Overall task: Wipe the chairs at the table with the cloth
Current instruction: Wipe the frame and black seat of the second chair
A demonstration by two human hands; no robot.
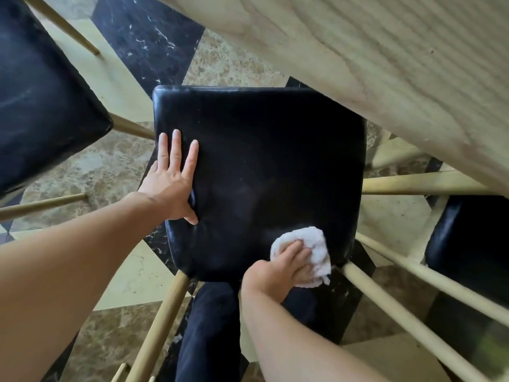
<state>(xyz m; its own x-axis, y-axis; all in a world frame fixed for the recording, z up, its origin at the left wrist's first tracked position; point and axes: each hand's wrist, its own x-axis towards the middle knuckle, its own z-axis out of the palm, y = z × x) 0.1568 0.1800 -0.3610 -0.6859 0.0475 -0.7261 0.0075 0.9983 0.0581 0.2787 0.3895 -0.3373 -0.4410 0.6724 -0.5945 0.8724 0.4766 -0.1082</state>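
Pressing white cloth (303,253) onto near-right corner of black chair seat (259,172), right hand (281,268) fingers clamped on it; bracing with left hand (172,179), fingers splayed flat, little finger hidden past seat edge; table (385,64) overlapping seat's far-right corner.

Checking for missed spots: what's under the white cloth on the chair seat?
The right hand presses the white cloth onto the black seat near its front right corner. The patch beneath is covered, so its state can't be seen.

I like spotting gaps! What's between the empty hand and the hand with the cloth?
Only bare black chair seat lies between the left hand and the right hand pressing the white cloth, in the head view.
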